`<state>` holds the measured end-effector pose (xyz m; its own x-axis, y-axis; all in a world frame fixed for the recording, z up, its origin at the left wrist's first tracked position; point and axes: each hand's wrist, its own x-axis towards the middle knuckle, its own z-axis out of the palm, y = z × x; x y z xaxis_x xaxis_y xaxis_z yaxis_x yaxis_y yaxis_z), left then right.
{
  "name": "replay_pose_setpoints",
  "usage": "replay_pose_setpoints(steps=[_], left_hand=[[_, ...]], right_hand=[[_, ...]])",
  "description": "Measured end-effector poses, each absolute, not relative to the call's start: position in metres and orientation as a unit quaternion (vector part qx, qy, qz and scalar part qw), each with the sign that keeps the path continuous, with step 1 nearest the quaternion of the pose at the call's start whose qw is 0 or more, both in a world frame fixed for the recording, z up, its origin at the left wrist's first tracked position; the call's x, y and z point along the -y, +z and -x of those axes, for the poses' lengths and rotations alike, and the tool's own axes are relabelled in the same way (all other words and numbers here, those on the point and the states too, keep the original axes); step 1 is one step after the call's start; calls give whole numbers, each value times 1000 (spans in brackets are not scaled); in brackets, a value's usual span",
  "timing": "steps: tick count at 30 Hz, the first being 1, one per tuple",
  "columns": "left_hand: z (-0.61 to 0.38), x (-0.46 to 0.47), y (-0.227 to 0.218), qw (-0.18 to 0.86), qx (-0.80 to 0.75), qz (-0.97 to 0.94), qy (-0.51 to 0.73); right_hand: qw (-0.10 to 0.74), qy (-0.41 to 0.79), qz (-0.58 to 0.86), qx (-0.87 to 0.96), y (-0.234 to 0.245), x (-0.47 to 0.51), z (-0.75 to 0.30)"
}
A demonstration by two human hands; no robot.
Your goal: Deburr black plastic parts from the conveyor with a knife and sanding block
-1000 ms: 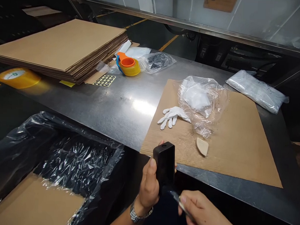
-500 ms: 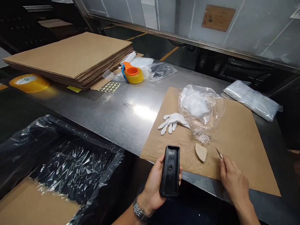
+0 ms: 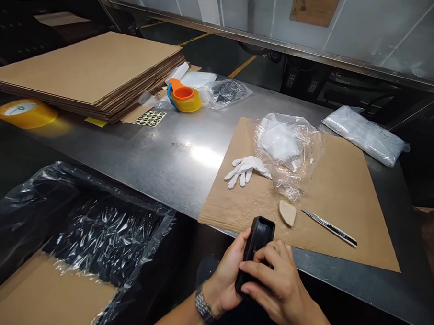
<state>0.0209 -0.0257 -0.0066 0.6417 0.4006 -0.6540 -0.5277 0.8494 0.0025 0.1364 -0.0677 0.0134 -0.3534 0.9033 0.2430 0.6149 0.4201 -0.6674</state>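
A black oblong plastic part (image 3: 260, 234) is held at the near edge of the steel table (image 3: 174, 151). My left hand (image 3: 228, 273), with a metal watch on the wrist, grips it from below and behind. My right hand (image 3: 278, 285) wraps over its lower front, fingers closed on it. A slim metal-handled knife (image 3: 329, 228) lies free on the cardboard sheet (image 3: 345, 197), to the right of a small tan wedge (image 3: 287, 212). A white glove (image 3: 246, 168) lies further back beside a crumpled clear plastic bag (image 3: 287, 151).
A box lined with black plastic (image 3: 84, 233) stands low at the left. A stack of flat cardboard (image 3: 87, 70), a yellow tape roll (image 3: 21, 112), an orange tape dispenser (image 3: 184, 97), a sticker sheet (image 3: 150, 117) and bagged items (image 3: 364, 135) lie on the table.
My right hand has laid the knife down on the cardboard sheet and come back onto the black part. The left hand has turned the part edge-on.
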Motion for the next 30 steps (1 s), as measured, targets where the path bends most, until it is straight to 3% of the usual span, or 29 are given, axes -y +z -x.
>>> replay_pose_setpoints(steps=[5, 16, 21, 25, 30], left_hand=[[-23, 32, -9, 895, -357, 101, 249], [-20, 45, -8, 895, -424, -12, 137], [-19, 49, -9, 893, -429, -55, 129], [-19, 49, -9, 880, -446, -53, 156], [-20, 53, -12, 833, -475, -83, 270]], right_hand=[[255, 297, 487, 781, 10, 62, -144], [309, 278, 548, 726, 0, 38, -178], [342, 406, 551, 644, -1, 32, -184], [376, 437, 625, 527, -10, 48, -179], [344, 456, 615, 545, -20, 77, -161]])
